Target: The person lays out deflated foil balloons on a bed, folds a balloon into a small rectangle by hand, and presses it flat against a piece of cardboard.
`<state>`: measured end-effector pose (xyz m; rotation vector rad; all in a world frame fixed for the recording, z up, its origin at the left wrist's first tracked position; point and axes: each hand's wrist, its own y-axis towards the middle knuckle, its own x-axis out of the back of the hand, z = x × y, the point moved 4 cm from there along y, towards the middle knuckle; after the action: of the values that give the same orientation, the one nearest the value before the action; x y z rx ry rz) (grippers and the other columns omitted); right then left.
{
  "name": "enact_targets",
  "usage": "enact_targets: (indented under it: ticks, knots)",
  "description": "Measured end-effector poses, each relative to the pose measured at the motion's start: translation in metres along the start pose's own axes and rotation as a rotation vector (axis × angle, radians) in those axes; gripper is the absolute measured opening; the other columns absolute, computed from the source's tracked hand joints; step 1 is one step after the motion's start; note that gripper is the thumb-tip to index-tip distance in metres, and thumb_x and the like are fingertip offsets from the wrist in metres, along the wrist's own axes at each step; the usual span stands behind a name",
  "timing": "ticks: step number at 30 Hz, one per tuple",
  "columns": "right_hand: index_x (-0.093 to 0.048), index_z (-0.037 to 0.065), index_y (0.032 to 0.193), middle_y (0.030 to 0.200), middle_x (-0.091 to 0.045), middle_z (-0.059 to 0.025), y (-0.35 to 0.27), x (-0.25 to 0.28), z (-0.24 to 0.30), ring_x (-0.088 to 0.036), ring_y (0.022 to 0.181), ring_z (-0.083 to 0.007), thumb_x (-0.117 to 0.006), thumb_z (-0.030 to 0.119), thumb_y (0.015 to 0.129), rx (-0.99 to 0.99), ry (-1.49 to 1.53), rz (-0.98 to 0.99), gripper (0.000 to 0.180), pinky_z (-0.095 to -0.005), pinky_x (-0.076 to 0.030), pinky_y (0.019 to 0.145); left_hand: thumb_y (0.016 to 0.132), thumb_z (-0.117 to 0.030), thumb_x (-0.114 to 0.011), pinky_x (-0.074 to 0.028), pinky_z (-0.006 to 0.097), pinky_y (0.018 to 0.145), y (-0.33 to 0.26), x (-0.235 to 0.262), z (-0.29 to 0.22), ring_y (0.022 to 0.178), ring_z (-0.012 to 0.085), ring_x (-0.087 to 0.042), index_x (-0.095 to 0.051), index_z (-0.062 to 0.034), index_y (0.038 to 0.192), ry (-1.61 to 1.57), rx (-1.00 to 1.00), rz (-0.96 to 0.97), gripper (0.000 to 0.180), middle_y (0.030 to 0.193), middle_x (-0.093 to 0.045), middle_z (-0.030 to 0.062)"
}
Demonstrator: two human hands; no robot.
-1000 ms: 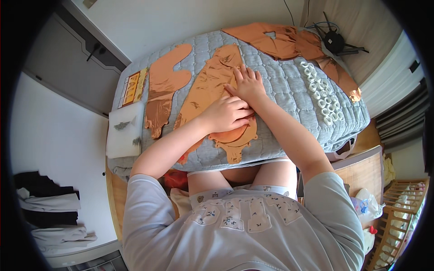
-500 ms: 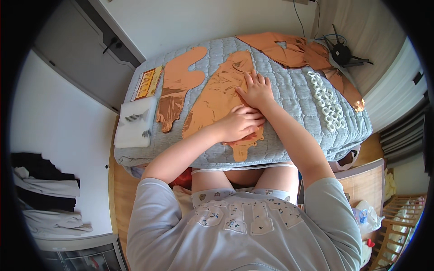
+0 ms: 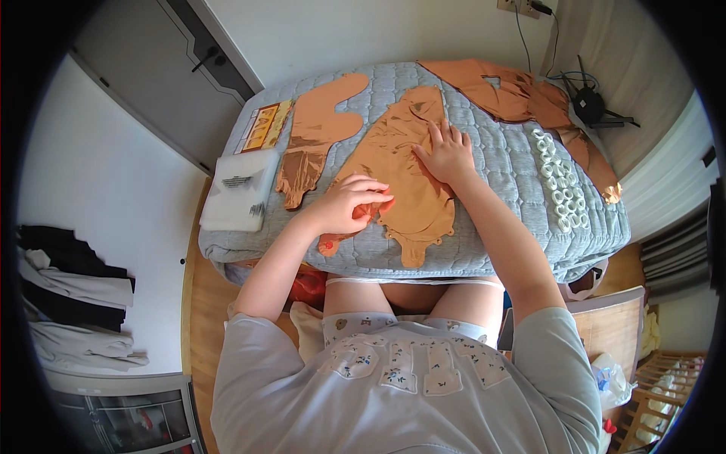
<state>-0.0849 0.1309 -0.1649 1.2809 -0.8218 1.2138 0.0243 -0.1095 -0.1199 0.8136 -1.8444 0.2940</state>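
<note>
A flat, uninflated copper-coloured foil balloon (image 3: 412, 189) lies on the bed in front of me, with a small tab at its near end. My right hand (image 3: 450, 157) rests on its right side, palm down, fingers spread. Over its lower left part, my left hand (image 3: 349, 206) is curled, the foil showing reddish around the fingers; the exact grip is partly hidden. A narrow foil flap (image 3: 333, 246) pokes out below that hand. To the left lies a second flat foil balloon (image 3: 310, 136). Another, crumpled foil balloon (image 3: 522, 102) stretches along the far right.
Several small white rolls (image 3: 558, 189) sit at the bed's right. A white plastic packet (image 3: 238, 193) and a yellow printed card (image 3: 265, 127) lie at left. A black router-like device (image 3: 590, 104) stands by the right wall. The grey quilt (image 3: 491, 227) covers the bed.
My left hand has moved left off the balloon's middle to its lower left part and curled; the foil there has shifted. My right hand stays flat on the foil. The view has shifted slightly.
</note>
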Motion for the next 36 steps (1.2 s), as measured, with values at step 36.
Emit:
enact_targets:
  ticks: [36]
  knots:
    - [-0.028,0.013,0.162,0.168,-0.026,-0.017,-0.001,0.008,0.002,-0.026,0.154,-0.0317,-0.036,0.069,0.101,-0.019,-0.005,0.091,0.084,-0.0515,-0.015,0.126,0.085,-0.048,-0.077,-0.039,0.048,0.112,0.067,-0.03,-0.015,0.121,0.029,-0.058,-0.063,-0.0126,0.13,0.325,-0.046,-0.112,0.059,0.124,-0.065,0.0085]
